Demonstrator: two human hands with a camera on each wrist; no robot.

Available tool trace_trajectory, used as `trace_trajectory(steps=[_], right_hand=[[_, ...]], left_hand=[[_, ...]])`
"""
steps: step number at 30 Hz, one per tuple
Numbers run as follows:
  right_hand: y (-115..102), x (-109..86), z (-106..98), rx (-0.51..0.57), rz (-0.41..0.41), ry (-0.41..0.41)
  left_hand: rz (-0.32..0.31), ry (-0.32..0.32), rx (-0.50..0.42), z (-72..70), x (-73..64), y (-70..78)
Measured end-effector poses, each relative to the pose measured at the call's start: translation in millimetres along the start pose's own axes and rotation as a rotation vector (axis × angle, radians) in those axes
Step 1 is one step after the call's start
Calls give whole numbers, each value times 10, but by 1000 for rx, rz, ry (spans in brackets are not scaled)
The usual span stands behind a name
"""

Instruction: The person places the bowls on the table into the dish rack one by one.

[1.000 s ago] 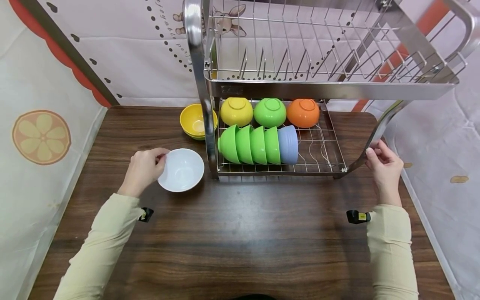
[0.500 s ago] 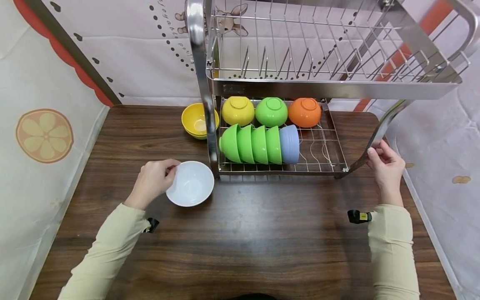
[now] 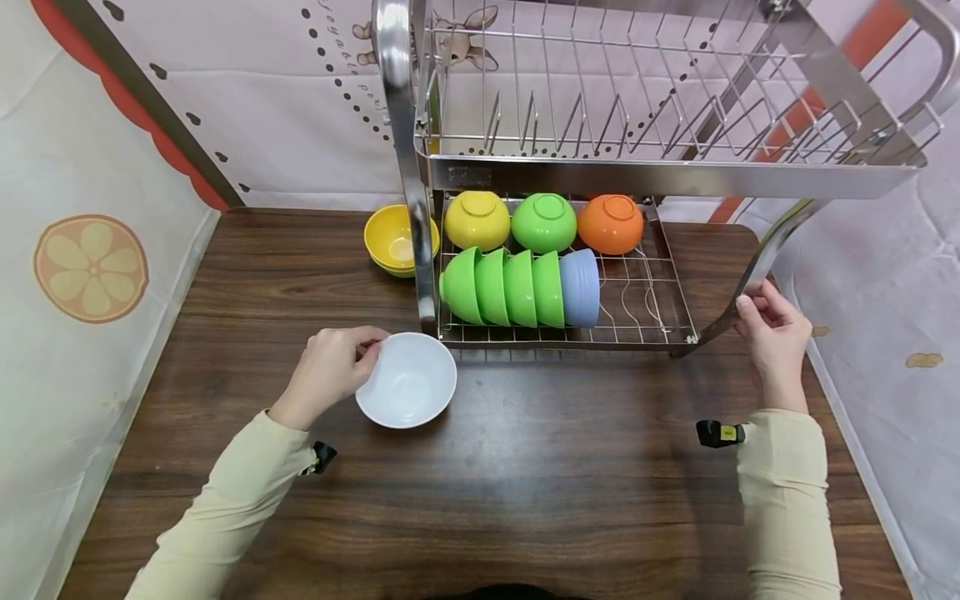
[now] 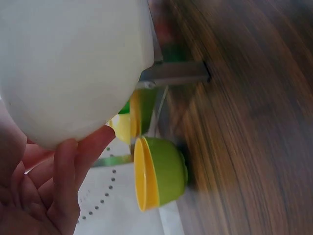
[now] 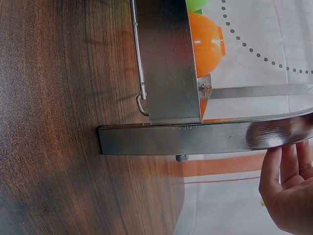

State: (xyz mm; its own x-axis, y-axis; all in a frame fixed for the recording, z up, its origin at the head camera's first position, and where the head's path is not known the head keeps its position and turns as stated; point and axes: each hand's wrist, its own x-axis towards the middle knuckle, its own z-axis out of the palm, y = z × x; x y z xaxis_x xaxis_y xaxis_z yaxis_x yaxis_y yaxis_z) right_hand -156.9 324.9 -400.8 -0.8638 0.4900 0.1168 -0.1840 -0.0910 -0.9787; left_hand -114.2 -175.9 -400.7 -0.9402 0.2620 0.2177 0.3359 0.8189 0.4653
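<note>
My left hand [image 3: 330, 371] pinches the rim of a white bowl [image 3: 407, 381], mouth up, at the front left corner of a metal dish rack [image 3: 555, 346]. In the left wrist view the bowl's smooth underside [image 4: 73, 63] shows above the table. My right hand [image 3: 776, 337] holds the rack's right front leg [image 5: 220, 137] with thumb and fingertips. On the lower tier, green bowls [image 3: 517, 287] and a blue bowl [image 3: 580, 287] lie nested on their sides. Behind them a yellow bowl [image 3: 476, 221], a green bowl [image 3: 543, 223] and an orange bowl [image 3: 610, 225] stand upside down.
Left of the rack stands a yellow bowl [image 3: 390, 237] nested in a green bowl [image 4: 168, 171], partly behind the rack's left leg [image 3: 420, 225]. The upper wire tier [image 3: 667, 179] overhangs the lower one. Brown wooden table [image 3: 525, 483] lies in front; printed cloth [image 3: 285, 108] hangs around.
My left hand has carried the white bowl to the right and toward me, from beside the rack to its front left corner. The right hand stays at the rack leg.
</note>
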Motion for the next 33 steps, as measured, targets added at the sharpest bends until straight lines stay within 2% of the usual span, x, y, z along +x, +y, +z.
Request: trace_trajectory(steps=[17, 19, 21, 24, 27, 29, 33], right_hand=[[-23, -29, 16, -29, -17, 3], [-21, -39, 33, -35, 5, 22], [-16, -60, 56, -96, 1, 55], [-26, -124, 132, -204, -66, 128], [-81, -245, 246, -349, -216, 142], [-144, -346, 333, -412, -313, 86], [-262, -555, 524, -507, -501, -115]], left_hand=[[49, -16, -57, 62, 80, 265], [50, -21, -59, 69, 85, 283], [50, -24, -60, 79, 92, 301], [58, -27, -60, 107, 105, 327], [72, -30, -63, 141, 121, 350], [80, -27, -65, 157, 132, 366], [92, -20, -62, 175, 155, 399]])
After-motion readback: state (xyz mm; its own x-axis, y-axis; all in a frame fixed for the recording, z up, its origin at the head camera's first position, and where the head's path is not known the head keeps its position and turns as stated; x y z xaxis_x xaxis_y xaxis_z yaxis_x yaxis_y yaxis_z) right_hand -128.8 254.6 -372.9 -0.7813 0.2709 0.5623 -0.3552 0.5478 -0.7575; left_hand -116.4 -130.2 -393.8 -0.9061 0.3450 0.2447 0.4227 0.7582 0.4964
